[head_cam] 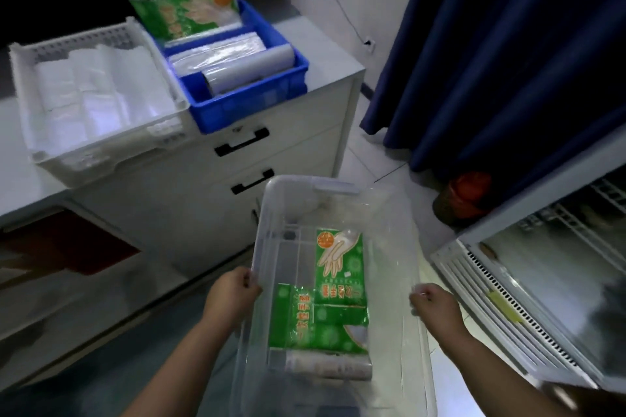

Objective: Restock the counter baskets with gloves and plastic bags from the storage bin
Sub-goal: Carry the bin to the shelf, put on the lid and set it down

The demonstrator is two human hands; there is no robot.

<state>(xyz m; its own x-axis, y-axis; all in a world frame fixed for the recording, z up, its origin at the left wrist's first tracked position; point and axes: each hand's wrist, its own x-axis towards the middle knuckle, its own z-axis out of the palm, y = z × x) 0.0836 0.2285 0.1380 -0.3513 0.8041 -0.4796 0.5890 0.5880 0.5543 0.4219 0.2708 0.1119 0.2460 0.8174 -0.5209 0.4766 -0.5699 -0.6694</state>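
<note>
Clear plastic bin, below the counter: left hand and right hand each clench a side rim. Inside lie two green glove packs and a bag roll.

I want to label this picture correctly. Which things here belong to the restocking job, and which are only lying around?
Belong to the job:
clear storage bin
green glove packs
bag roll
blue basket
white basket
left hand
right hand

Only lying around:
blue curtain
red-lidded container
drawer handles
</note>
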